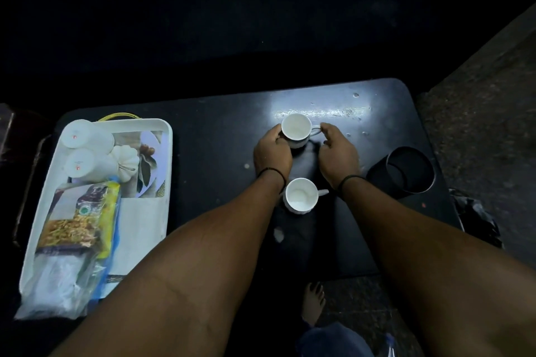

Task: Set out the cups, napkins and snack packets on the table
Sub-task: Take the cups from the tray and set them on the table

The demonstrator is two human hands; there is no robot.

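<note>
While both hands grasp the far cup (296, 129), the left hand (272, 153) wraps its side and the right hand (338, 151) pinches its handle; a second cup (301, 195) stands upright between the wrists. Bare table (220, 139) separates them from the tray (162, 130).

Dim, grainy view; overhead glare on the table (333, 113), edges perhaps slightly warped and black.

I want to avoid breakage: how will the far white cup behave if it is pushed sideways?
The far white cup looks like glazed ceramic, so probably rigid and fragile. On the glossy table it would likely slide rather than tip, being squat. Its handle may catch fingers.
</note>
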